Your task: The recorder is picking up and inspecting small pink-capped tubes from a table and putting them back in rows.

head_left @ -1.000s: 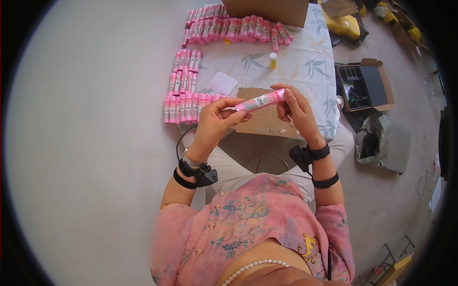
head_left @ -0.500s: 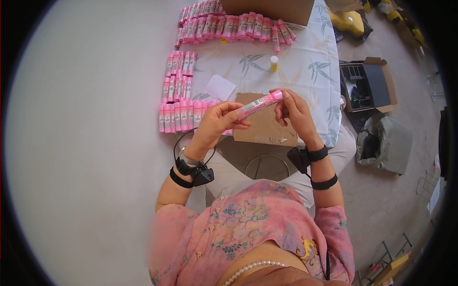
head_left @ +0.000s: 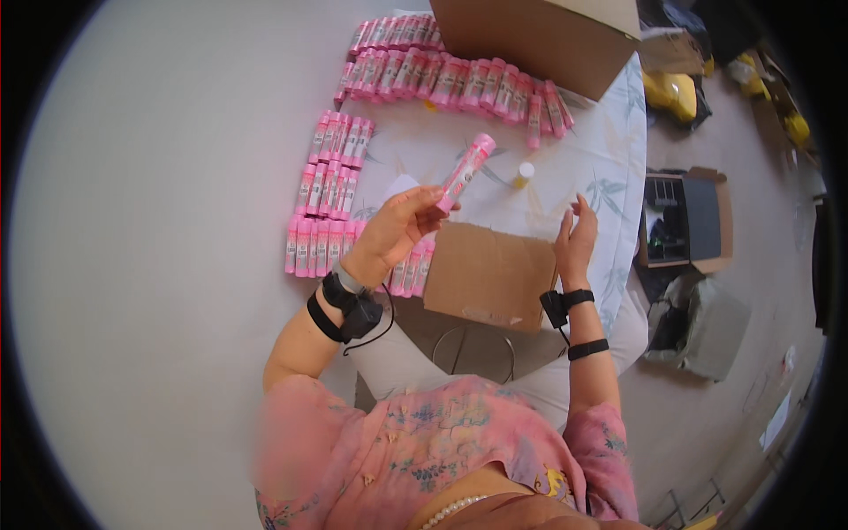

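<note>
My left hand [head_left: 394, 230] grips the lower end of a pink tube [head_left: 468, 168] with a pale printed label between thumb and fingers. The tube is tilted, its top leaning up and to the right. Off to the right of it, my right hand [head_left: 577, 238] is raised with nothing in it, fingers stretched out and apart. Between the tube and that hand, a small bottle [head_left: 523, 176] with a white cap and a yellowish body stands on the table. A piece of white paper [head_left: 402, 186] is partly hidden behind my left hand.
Rows of similar pink tubes [head_left: 327, 190] line the table's left side, with more tubes [head_left: 424, 75] in stacked rows at the back. A flat cardboard piece [head_left: 495, 274] lies at the near edge. A large cardboard box [head_left: 539, 40] stands at the back. An open box [head_left: 698, 216] sits on the floor at right.
My right hand has come off the tube and moved right. The tube in my left hand has swung more upright. The whole view has shifted, with the table appearing lower.
</note>
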Demonstrator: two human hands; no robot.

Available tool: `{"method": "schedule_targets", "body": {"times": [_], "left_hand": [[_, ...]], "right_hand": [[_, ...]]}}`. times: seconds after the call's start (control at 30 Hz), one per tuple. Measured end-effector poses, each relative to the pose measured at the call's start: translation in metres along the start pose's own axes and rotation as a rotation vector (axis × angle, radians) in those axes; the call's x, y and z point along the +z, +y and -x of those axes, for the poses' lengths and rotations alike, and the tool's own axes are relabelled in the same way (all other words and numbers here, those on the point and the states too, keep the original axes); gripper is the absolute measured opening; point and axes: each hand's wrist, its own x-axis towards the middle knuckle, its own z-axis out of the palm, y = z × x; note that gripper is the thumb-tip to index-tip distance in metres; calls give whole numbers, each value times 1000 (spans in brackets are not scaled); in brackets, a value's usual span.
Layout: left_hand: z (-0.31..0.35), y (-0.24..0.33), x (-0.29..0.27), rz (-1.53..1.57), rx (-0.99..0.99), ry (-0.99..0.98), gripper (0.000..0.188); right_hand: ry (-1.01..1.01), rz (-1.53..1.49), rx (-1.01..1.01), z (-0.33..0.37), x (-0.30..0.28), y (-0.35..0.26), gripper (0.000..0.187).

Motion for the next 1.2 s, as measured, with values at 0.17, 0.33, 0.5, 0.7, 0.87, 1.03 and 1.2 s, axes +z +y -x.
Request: {"method": "schedule_targets", "body": {"times": [0.17, 0.33, 0.5, 0.7, 0.87, 1.03, 1.2], "left_hand": [[-84, 57, -46, -10, 206, 65, 19], [-159, 115, -72, -33, 338, 195, 15], [-169, 94, -65, 5, 298, 35, 15], [-74, 61, -12, -199, 94, -114, 31], [-30, 46, 16, -401, 29, -190, 37], [-18, 41, 42, -507, -7, -225, 33], [-20, 38, 48, -536, -6, -246, 33]], "right_hand": [[17, 411, -123, 7, 17, 41, 49], [-52, 527, -167, 8, 20, 37, 50], [-27, 370, -133, 8, 10, 46, 48], [30, -125, -70, -21, -14, 4, 47], [-367, -1000, 103, -54, -38, -117, 68], [-479, -933, 137, -56, -48, -125, 40], [-393, -984, 161, -55, -50, -125, 24]]}}
